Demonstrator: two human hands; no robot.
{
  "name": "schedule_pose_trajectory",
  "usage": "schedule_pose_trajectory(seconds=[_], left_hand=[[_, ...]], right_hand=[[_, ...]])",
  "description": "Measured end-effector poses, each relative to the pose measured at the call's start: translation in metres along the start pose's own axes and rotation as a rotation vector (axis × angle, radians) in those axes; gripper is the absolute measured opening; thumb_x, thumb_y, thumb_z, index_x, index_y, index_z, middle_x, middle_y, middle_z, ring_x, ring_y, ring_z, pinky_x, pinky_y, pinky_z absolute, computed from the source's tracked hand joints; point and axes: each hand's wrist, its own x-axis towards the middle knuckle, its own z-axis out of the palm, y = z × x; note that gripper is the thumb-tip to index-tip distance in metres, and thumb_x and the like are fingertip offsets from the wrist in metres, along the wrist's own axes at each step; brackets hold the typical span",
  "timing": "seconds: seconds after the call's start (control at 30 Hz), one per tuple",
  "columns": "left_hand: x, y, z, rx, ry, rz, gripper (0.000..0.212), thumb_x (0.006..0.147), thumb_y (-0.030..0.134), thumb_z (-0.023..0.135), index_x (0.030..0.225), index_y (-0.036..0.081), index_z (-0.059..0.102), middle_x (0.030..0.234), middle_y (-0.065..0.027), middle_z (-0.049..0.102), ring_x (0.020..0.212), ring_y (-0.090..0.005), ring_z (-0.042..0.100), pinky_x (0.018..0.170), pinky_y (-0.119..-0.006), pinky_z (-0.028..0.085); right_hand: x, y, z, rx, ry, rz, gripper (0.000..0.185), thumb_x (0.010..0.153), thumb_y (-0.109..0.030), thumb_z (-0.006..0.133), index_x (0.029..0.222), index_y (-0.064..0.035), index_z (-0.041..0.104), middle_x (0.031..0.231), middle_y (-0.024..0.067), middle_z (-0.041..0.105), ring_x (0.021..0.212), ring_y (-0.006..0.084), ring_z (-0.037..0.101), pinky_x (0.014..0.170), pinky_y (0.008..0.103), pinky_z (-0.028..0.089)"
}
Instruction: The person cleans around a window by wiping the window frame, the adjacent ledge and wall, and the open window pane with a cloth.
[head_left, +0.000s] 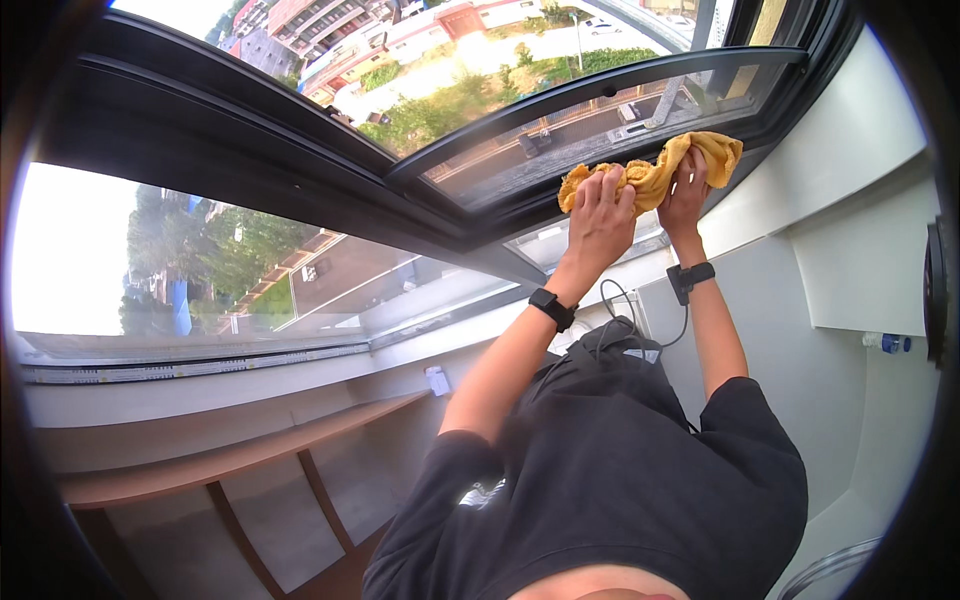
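A yellow cloth (643, 177), bunched and twisted in the middle, spans both hands in front of a dark window frame (517, 219). My left hand (602, 214) grips its left part from below, fingers curled over the folds. Around the cloth's right part, near its loose hanging end, my right hand (684, 196) has its fingers bent. The cloth lies against or just before the bottom rail of the small window; exact contact is hidden. Behind it is the lower glass with a mesh-like screen (517, 169).
To the left is a large fixed pane (247, 262) above a white sill (225, 394). Below runs a brown shelf (247, 461). A black cable (684, 330) hangs from the right wrist strap (690, 280). At the right, a plastic bottle (889, 343) shows beneath a white cabinet (862, 255).
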Motion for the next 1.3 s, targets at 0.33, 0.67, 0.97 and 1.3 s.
schedule_pose_trajectory(seconds=[0.33,0.67,0.97,1.3], left_hand=[[-0.049,-0.043,-0.048,0.11,0.042,-0.169,0.032,0.067,0.012,0.072,0.095,0.006,0.057,0.12,-0.0111,0.052,0.109,-0.033,0.046,0.089,-0.044,0.039],[-0.022,-0.025,-0.024,0.105,-0.033,-0.024,0.031,0.074,0.02,0.07,0.096,0.004,0.056,0.116,-0.016,0.05,0.107,-0.0334,0.046,0.092,-0.046,0.036],[0.023,0.006,0.019,0.047,-0.036,0.137,0.03,0.075,0.02,0.069,0.096,0.004,0.054,0.109,-0.0167,0.048,0.105,-0.0342,0.046,0.087,-0.045,0.037],[0.019,0.004,0.014,-0.002,-0.025,0.098,0.028,0.073,0.017,0.07,0.093,0.006,0.055,0.108,-0.0126,0.049,0.1,-0.0298,0.047,0.085,-0.041,0.041]], right_hand=[[-0.022,-0.085,0.012,0.2,-0.125,-0.093,0.052,0.082,-0.005,0.061,0.133,-0.0054,0.048,0.134,0.0185,0.042,0.123,0.0368,0.043,0.101,0.0479,0.035],[-0.007,-0.016,0.003,0.119,-0.139,-0.243,0.057,0.075,-0.004,0.068,0.128,-0.0179,0.053,0.13,0.0057,0.046,0.117,0.0322,0.05,0.095,0.0461,0.043],[0.014,0.037,-0.02,-0.242,-0.015,-0.033,0.045,0.088,-0.015,0.06,0.132,-0.0141,0.05,0.137,0.0062,0.044,0.124,0.0298,0.045,0.101,0.0458,0.034],[0.004,0.009,-0.015,-0.283,0.013,0.102,0.05,0.094,-0.017,0.051,0.139,0.0004,0.038,0.141,0.0234,0.037,0.126,0.0426,0.041,0.103,0.047,0.035]])
